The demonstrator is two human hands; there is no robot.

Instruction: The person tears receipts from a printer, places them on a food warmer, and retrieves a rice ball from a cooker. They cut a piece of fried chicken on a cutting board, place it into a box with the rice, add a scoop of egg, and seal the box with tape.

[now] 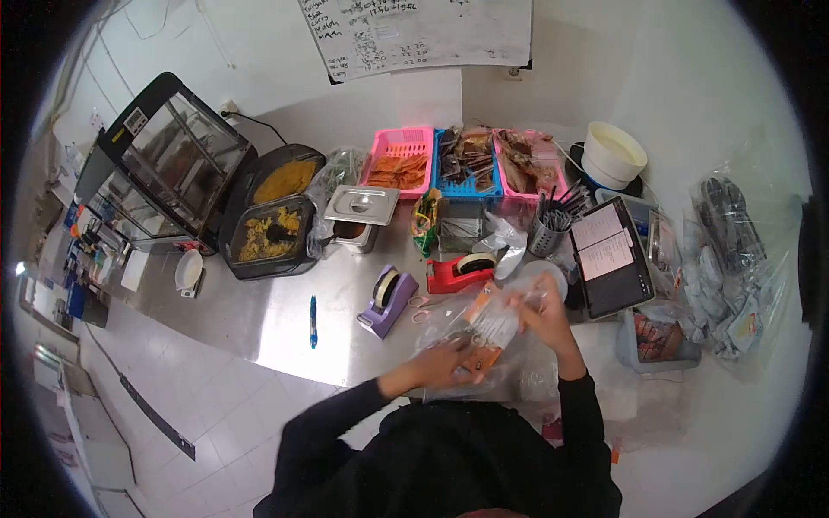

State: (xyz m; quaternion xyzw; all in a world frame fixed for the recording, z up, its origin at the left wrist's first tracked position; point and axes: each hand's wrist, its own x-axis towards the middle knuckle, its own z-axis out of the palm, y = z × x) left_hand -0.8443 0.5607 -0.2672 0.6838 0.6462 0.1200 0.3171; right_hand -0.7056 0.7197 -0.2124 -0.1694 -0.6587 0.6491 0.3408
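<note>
Close in front of my body is a clear plastic bag (440, 321) with an orange-and-white printed packet (494, 324) showing in it. My left hand (442, 361) lies at the lower left of the packet, its fingers curled on the packet and the film around it. At the upper right, my right hand (546, 318) pinches the bag near its edge. Just left of the bag lie pink-handled scissors (420, 309). A red tape dispenser (462, 273) and a purple tape dispenser (387, 302) stand beyond it.
Pink (401, 138) and blue baskets of packaged food line the wall. Black trays (244, 266) of yellow food sit left, near a glass display case (168, 164). A blue pen (313, 321) lies on the steel table. Right are a cutlery holder (546, 237) and a tablet (613, 289).
</note>
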